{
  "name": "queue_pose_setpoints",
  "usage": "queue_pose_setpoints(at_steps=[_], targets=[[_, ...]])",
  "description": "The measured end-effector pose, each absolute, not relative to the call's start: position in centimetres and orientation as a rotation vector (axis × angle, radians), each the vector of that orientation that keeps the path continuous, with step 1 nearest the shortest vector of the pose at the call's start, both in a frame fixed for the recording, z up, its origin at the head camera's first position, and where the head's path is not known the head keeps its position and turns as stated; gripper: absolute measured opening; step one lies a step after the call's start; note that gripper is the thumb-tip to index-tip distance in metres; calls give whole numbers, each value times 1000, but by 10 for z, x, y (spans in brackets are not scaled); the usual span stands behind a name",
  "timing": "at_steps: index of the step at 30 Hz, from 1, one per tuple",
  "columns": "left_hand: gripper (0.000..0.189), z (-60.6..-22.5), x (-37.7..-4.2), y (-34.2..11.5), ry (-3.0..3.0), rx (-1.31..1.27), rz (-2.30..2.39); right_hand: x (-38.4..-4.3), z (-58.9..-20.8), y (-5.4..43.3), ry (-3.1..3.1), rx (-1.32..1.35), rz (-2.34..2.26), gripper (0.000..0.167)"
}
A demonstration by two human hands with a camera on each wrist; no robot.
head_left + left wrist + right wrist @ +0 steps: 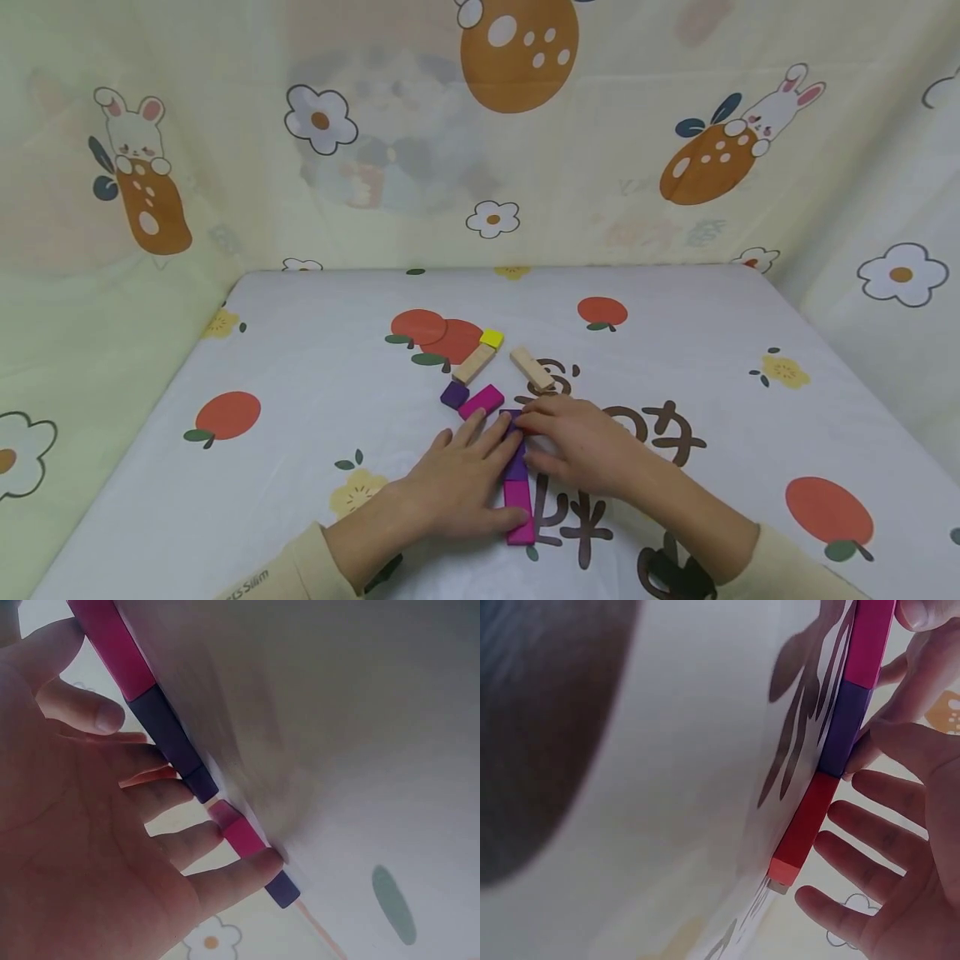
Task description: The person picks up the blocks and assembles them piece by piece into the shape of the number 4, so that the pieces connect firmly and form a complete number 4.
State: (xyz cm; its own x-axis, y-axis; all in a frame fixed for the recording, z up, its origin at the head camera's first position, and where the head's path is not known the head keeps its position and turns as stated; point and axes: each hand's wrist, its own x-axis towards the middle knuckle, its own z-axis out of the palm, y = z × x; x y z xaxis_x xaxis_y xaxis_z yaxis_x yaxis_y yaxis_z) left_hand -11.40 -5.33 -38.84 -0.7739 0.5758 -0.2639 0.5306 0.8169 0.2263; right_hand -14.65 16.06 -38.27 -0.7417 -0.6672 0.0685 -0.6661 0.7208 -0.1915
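"Where's the lower pink block [517,497]?"
"Lower centre of the head view, touched by the left hand [459,483], fingers spread wide."
"The right hand [585,443]?"
"Fingers loosely extended beside the red block [806,825]."

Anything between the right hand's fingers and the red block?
Nothing visible. In the right wrist view, the right hand's fingers are right beside the red block; the purple block adjoins its end, not in between.
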Motion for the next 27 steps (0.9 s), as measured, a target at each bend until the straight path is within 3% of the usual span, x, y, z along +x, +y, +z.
queue_pose_setpoints(at_steps=[27], targets=[[95, -385, -112, -53, 2716, 896, 157, -140, -387, 155, 2968, -1175, -191, 47]])
